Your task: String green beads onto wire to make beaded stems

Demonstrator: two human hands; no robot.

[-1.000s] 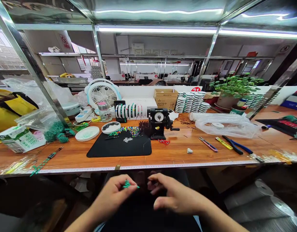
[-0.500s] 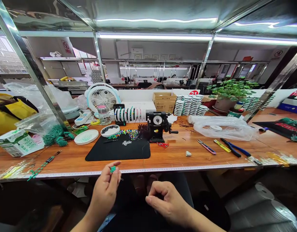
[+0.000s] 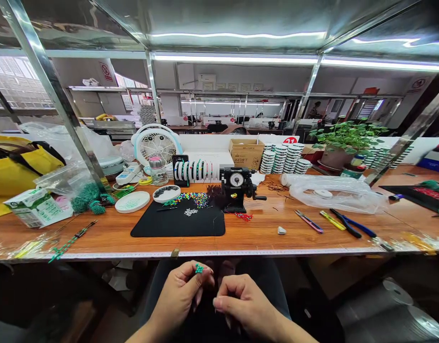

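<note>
I read 苏打饼干 on the box (image 3: 246,152); its smaller print was too fine for me. The red badge (image 3: 290,140) on my white panel (image 3: 271,138) gave 21, its lower edge partly hidden by the spools (image 3: 280,162). Farther back, I made out 13 on one red disc (image 3: 185,118) and 14 on another (image 3: 232,120). I saw ringed, barred signs at far left (image 3: 105,72) and far right (image 3: 418,85), their captions illegible. I couldn't read the carton (image 3: 35,208)'s green lettering, the dial (image 3: 237,179)'s figures or the tape (image 3: 134,255)'s numbers.
</note>
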